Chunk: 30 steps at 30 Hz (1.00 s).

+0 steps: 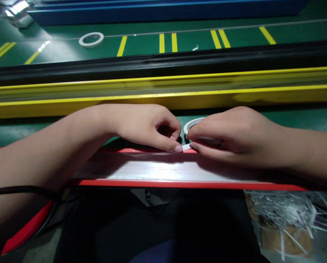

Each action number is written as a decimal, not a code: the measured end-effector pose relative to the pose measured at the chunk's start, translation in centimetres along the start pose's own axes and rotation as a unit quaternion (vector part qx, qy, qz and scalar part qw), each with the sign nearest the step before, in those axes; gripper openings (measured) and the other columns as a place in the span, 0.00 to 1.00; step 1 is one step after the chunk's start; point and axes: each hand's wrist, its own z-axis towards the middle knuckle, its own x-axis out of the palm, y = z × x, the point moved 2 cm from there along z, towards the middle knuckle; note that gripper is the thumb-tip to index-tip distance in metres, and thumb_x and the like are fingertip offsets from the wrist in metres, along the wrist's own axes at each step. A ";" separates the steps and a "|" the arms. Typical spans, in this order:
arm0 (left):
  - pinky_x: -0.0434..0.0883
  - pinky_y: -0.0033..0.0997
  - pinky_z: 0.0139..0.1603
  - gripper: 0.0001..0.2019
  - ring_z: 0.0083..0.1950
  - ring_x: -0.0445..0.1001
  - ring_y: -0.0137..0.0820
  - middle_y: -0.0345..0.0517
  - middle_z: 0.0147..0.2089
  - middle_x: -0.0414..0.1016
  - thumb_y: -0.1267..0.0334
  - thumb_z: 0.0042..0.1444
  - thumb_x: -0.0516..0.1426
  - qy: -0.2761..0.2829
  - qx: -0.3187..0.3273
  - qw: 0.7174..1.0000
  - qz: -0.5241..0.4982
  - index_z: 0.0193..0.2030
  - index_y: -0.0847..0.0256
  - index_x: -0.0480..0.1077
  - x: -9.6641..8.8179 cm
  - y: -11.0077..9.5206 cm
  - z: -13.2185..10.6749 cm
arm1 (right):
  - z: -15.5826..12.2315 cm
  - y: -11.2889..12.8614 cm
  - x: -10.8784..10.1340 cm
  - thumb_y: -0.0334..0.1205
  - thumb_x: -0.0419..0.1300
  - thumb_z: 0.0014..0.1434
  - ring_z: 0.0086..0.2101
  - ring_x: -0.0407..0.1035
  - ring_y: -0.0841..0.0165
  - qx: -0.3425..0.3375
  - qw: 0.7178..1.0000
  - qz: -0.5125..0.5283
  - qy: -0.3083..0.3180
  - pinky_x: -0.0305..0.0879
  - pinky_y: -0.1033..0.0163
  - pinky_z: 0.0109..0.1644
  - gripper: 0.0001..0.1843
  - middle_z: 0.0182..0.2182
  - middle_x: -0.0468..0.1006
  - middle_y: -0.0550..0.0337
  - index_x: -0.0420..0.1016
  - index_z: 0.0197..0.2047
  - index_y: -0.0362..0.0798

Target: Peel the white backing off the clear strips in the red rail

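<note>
My right hand (240,137) grips a roll of white tape (189,126), its fingers covering most of the roll. A short white tape strip (186,147) spans the gap between my two thumbs. On its left end presses the thumb of my left hand (144,126), whose other fingers are curled inward. Both hands rest along the upper red edge of a long profile (163,170) with a silvery, shiny face and red rims. Part of the strip lies hidden under my left thumb.
Behind my hands runs a long yellow profile (141,102), then a black one (141,62). Another tape roll (91,39) lies on the green table (191,38) with yellow stripes. A blue profile (163,12) is farther back. Tangled white strips (292,212) hang at lower right.
</note>
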 end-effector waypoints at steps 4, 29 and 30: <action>0.61 0.26 0.31 0.16 0.30 0.68 0.28 0.38 0.28 0.73 0.46 0.57 0.62 0.008 -0.009 1.000 -0.009 0.35 0.58 0.79 -0.1 0.2 0.0 | -0.1 0.2 -0.2 0.40 0.56 0.70 0.27 0.60 0.72 -0.009 1.000 -0.001 0.001 0.48 0.64 0.33 0.11 0.29 0.74 0.59 0.78 0.40 0.46; 0.61 0.27 0.30 0.22 0.29 0.68 0.28 0.40 0.30 0.77 0.41 0.60 0.59 0.026 -0.060 0.997 -0.028 0.39 0.58 0.82 0.6 -0.6 0.9 | 0.3 0.2 0.2 0.44 0.54 0.73 0.31 0.68 0.70 -0.004 1.000 -0.023 -0.011 0.52 0.64 0.35 0.15 0.37 0.81 0.55 0.79 0.52 0.47; 0.60 0.27 0.30 0.23 0.28 0.67 0.28 0.40 0.29 0.77 0.40 0.60 0.59 0.026 -0.069 0.997 -0.023 0.39 0.59 0.82 0.6 -0.5 0.9 | 0.3 0.2 0.2 0.43 0.54 0.72 0.30 0.67 0.70 0.000 1.000 -0.026 -0.011 0.52 0.64 0.35 0.15 0.37 0.81 0.55 0.79 0.52 0.47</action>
